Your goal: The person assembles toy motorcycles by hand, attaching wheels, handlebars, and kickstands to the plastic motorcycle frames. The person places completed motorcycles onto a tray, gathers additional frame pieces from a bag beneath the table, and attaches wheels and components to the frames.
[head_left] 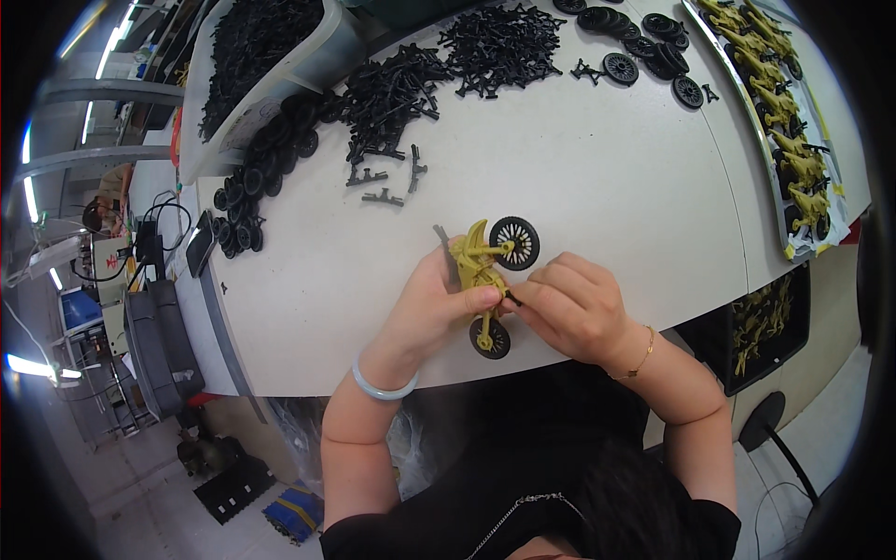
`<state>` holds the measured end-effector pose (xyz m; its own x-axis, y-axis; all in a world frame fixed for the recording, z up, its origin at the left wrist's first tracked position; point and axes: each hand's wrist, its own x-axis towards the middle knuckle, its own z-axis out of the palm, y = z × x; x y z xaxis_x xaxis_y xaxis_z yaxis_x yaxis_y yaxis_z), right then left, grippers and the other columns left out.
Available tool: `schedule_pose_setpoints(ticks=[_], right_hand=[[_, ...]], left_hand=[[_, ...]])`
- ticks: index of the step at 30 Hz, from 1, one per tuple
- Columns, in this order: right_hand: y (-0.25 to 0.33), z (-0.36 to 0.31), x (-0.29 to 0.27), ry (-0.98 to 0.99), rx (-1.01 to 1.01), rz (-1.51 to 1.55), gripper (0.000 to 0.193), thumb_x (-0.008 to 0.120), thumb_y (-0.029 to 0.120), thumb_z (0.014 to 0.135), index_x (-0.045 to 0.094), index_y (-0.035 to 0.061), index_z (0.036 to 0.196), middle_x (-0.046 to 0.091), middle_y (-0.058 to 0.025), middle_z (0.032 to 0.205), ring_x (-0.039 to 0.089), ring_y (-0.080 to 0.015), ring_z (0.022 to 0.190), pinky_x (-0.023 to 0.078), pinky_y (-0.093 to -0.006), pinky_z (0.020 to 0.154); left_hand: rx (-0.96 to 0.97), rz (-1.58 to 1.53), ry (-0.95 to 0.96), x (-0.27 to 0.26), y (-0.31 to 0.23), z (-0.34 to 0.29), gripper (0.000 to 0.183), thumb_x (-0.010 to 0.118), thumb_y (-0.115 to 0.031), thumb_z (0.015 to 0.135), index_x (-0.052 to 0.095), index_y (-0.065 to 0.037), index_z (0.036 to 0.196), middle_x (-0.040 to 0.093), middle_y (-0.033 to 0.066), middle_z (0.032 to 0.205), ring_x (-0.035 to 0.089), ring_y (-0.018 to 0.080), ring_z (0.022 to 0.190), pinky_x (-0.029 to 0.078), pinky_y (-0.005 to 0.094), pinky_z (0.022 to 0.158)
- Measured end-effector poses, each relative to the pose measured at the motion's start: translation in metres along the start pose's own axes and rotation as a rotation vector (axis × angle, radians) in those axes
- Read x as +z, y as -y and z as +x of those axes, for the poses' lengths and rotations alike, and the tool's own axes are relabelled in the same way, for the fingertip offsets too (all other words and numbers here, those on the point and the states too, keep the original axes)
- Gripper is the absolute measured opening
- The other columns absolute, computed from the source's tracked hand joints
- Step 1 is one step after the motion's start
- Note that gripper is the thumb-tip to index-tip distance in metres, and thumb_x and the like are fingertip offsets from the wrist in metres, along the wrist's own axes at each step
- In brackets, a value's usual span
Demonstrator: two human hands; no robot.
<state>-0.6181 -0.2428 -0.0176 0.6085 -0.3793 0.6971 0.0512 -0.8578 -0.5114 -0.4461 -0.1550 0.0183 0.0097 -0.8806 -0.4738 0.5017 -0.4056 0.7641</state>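
Observation:
A yellow-green toy motorcycle (474,268) with two black spoked wheels is tilted on its side above the near part of the table. My left hand (425,306) is closed round its body, thumb pressed on the frame. A dark grey strip-like part stands out beside the upper end of the toy, at that hand's fingers. My right hand (581,308) is closed in a pinch at the toy's side between the wheels. At its fingertips a small black plastic part (512,298) shows, touching the motorcycle; most of it is hidden.
Black parts lie in heaps (499,47) at the back, beside a white bin (327,51) full of them. Loose wheels (620,68) sit at far right and left. A tray (747,112) of toy motorcycles lines the right side. A phone (201,243) lies at the left edge.

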Motion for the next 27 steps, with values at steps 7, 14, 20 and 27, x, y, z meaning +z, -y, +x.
schedule_pose_setpoints(ticks=[7, 14, 20, 27], right_hand=[[0.000, 0.009, -0.010, -0.055, 0.179, 0.016, 0.026, 0.075, 0.009, 0.068, 0.062, 0.0045, 0.090, 0.055, -0.0040, 0.077, 0.052, -0.0220, 0.066, 0.045, -0.0317, 0.059], [0.003, 0.029, -0.026, -0.255, 0.483, 0.174, 0.030, 0.076, 0.011, 0.069, 0.065, 0.0034, 0.096, 0.063, -0.0076, 0.086, 0.059, -0.0207, 0.077, 0.047, -0.0292, 0.070], [-0.007, 0.043, -0.053, 0.430, 0.760, 0.566, 0.022, 0.077, 0.010, 0.073, 0.067, -0.0013, 0.089, 0.067, -0.0090, 0.081, 0.060, -0.0147, 0.069, 0.047, -0.0263, 0.064], [-0.006, 0.015, -0.066, 0.141, 0.512, 0.428, 0.020, 0.075, 0.007, 0.073, 0.069, 0.0020, 0.092, 0.067, -0.0096, 0.084, 0.064, -0.0206, 0.075, 0.049, -0.0296, 0.067]], left_hand=[[0.010, -0.100, 0.112, 0.001, -0.010, -0.001, 0.065, 0.070, -0.006, 0.080, 0.035, 0.001, 0.134, 0.057, 0.0133, 0.107, 0.060, 0.0213, 0.100, 0.049, 0.0363, 0.090], [0.091, 0.273, 0.092, 0.003, -0.007, -0.007, 0.087, 0.069, 0.003, 0.077, 0.020, -0.006, 0.148, 0.058, 0.0087, 0.103, 0.059, 0.0176, 0.099, 0.047, 0.0298, 0.089], [0.254, 0.538, 0.042, 0.009, -0.001, -0.017, 0.082, 0.070, 0.007, 0.075, 0.027, -0.004, 0.144, 0.065, 0.0110, 0.101, 0.064, 0.0162, 0.092, 0.050, 0.0275, 0.080], [0.436, 0.669, -0.124, 0.001, 0.000, -0.018, 0.023, 0.075, 0.002, 0.072, 0.068, 0.003, 0.094, 0.070, 0.0139, 0.089, 0.067, 0.0195, 0.084, 0.051, 0.0292, 0.078]])
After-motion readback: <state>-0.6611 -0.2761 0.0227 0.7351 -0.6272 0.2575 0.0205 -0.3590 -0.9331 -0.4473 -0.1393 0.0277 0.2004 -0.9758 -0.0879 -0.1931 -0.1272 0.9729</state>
